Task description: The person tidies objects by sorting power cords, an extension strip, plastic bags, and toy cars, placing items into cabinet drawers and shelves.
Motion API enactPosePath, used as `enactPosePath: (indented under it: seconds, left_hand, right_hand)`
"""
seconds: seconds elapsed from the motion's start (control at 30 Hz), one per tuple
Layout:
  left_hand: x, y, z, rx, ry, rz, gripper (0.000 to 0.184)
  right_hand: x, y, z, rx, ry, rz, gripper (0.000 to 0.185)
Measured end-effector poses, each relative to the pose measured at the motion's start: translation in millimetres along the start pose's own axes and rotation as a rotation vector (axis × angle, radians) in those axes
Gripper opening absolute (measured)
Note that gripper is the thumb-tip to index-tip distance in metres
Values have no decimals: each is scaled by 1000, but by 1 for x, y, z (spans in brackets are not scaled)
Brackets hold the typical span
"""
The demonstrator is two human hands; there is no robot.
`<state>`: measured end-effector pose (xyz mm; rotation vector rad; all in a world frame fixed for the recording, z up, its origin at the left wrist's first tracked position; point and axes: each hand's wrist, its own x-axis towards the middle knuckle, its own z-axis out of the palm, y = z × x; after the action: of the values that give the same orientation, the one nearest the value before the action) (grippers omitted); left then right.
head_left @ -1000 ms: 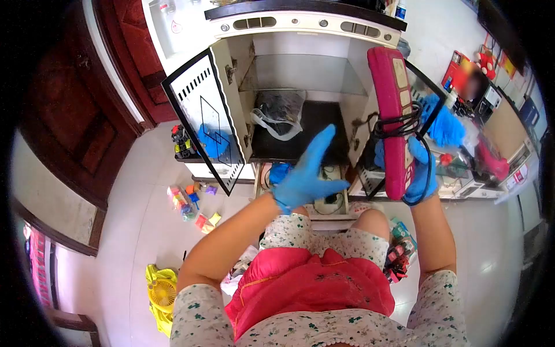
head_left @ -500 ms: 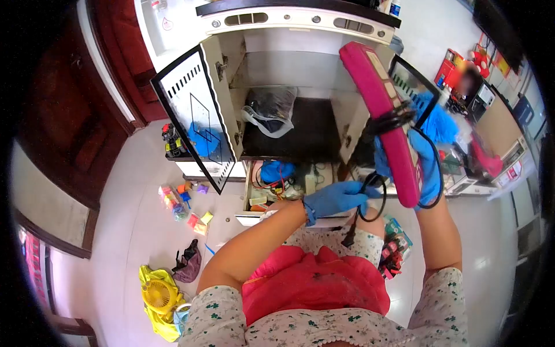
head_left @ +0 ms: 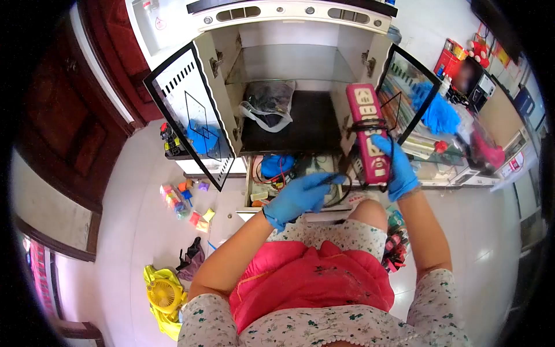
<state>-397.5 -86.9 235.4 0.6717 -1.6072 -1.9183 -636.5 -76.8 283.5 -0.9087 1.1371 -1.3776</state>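
My right hand, in a blue glove, grips the pink power strip by its lower right side. The strip stands nearly upright, its white sockets turned toward me, with black cord wound around its middle. My left hand, also gloved in blue, is closed on a loose length of that black power cord, which loops toward the strip's lower end. Below the hands, an open drawer holds a blue bundle, cables and small items. Behind the strip is an open cabinet, with a clear plastic bag of dark contents inside.
Glass doors swing out on both sides of the cabinet. Colourful small toys, a dark purple cloth item and a yellow fan lie on the floor to the left. Blue plastic hangs at right.
The power strip has come lower and turned so its sockets face me. My left hand has moved left and up, drawing the cord away from the strip.
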Motion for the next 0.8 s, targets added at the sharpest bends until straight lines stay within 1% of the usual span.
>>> enactPosePath:
  seconds: [0.07, 0.1, 0.13, 0.17, 0.2, 0.23, 0.3, 0.33, 0.37, 0.43, 0.47, 0.5, 0.57, 0.6, 0.63, 0.7, 0.73, 0.77, 0.8]
  left_hand:
    - [-3, -3, 7, 499, -40, 345, 31]
    - [-4, -2, 5, 499, -42, 340, 31]
    - [-6, 2, 0, 808, -42, 551, 30]
    - [-5, 8, -4, 1050, -65, 623, 29]
    - [-5, 18, -7, 1282, -78, 711, 29]
    - [-2, 33, -7, 1284, -78, 709, 29]
    - [5, 58, -5, 1586, -84, 641, 30]
    - [10, 68, -6, 1630, -97, 559, 35]
    - [15, 66, -9, 1631, -102, 558, 35]
    - [28, 54, -15, 1341, 186, 854, 39]
    - [35, 48, -17, 1319, 260, 879, 42]
    - [40, 42, -15, 1317, 252, 875, 42]
    - [47, 31, -12, 1249, 329, 901, 42]
    - [49, 25, -11, 1249, 335, 894, 42]
    - [50, 17, -10, 1247, 331, 892, 42]
    - [47, 4, -3, 1342, 339, 835, 42]
    - [46, -9, 2, 1328, 348, 802, 43]
    - [48, -23, 3, 1365, 343, 802, 43]
    - [47, -30, 3, 1324, 322, 742, 44]
  right_hand:
    - [3, 16, 6, 1, 12, -41, 36]
    - [4, 27, 7, -81, 39, -50, 37]
    - [2, 35, 9, -153, -3, -69, 37]
    - [0, 40, 11, -223, -47, -86, 37]
    - [-6, 38, 17, -316, -143, -56, 36]
    - [-12, 35, 21, -428, -220, 1, 35]
    - [-9, 45, 15, -799, -330, -67, 33]
    - [-11, 53, 19, -461, -425, -19, 28]
    - [-16, 57, 21, -457, -422, -19, 28]
    - [-32, 42, 38, 216, -297, 401, 25]
    - [-32, 45, 36, 262, -331, 366, 25]
    - [-34, 43, 34, 268, -325, 368, 25]
    - [-40, 36, 35, 173, -286, 363, 28]
    - [-41, 39, 35, 203, -241, 383, 33]
    - [-41, 46, 33, 205, -238, 385, 33]
    - [-38, 67, 25, 136, -227, 288, 32]
    - [-34, 88, 21, -84, -228, 58, 30]
    - [-33, 102, 15, -75, -236, 66, 30]
    - [-33, 111, 11, -25, -182, 177, 30]
